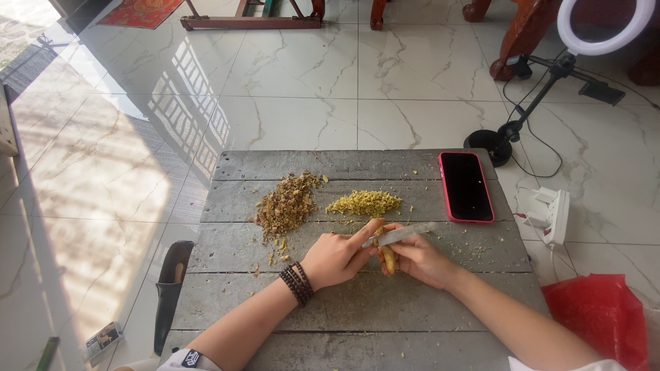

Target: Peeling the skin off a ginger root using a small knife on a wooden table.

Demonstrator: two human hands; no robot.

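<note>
Red-cased phone [466, 187] on board edge; ring light [605, 26], power strip [548, 214], red bag [605, 316] (on floor).

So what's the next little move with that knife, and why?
Probably draw the knife along the yellow root piece again. The right hand holds blade and root, the left hand steadies the blade, and the two piles, brown peel and yellow bits, suggest more shaving.

Two heaps of chopped bits [287, 204] [364, 203] and a phone [466, 186] block the far table [357, 316]; its near boards lie bare.
</note>
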